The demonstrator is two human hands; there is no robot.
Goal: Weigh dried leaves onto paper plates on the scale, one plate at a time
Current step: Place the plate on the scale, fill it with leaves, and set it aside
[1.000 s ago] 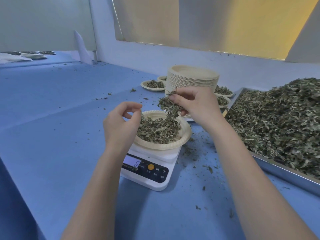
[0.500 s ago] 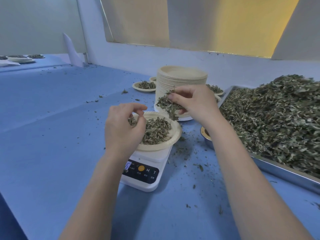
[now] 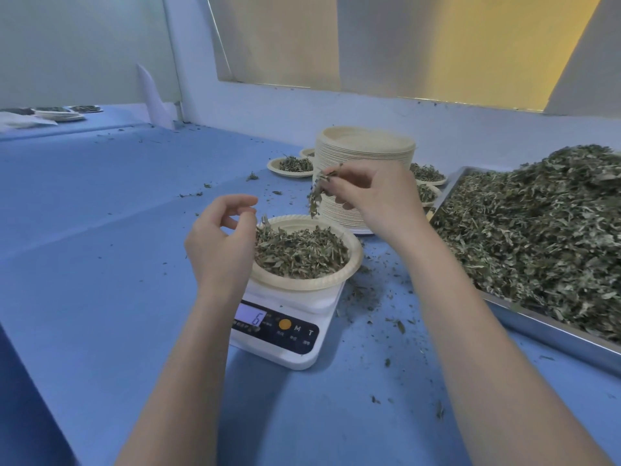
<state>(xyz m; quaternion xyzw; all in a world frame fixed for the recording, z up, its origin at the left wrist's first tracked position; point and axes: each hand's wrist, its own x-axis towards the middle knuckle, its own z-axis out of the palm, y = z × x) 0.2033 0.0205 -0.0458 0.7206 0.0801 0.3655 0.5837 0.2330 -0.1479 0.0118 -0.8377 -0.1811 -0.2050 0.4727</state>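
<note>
A white digital scale (image 3: 295,314) stands on the blue table, its display showing a 6. On it sits a cream paper plate (image 3: 349,270) heaped with dried leaves (image 3: 299,250). My left hand (image 3: 220,243) hovers at the plate's left rim, fingers curled and apart, holding nothing I can see. My right hand (image 3: 373,193) is above the plate's far right side, pinching a small bunch of dried leaves (image 3: 317,193) that dangles over the plate. A metal tray (image 3: 551,334) piled with dried leaves (image 3: 544,230) lies to the right.
A tall stack of empty paper plates (image 3: 366,153) stands behind the scale. Filled plates (image 3: 290,164) lie beside and behind the stack, more (image 3: 60,112) at the far left. Leaf crumbs (image 3: 366,297) are scattered between scale and tray.
My left hand has lifted off the leaves in the plate and now hovers at the rim. My right hand has risen, with a smaller bunch of leaves hanging from its fingers.
</note>
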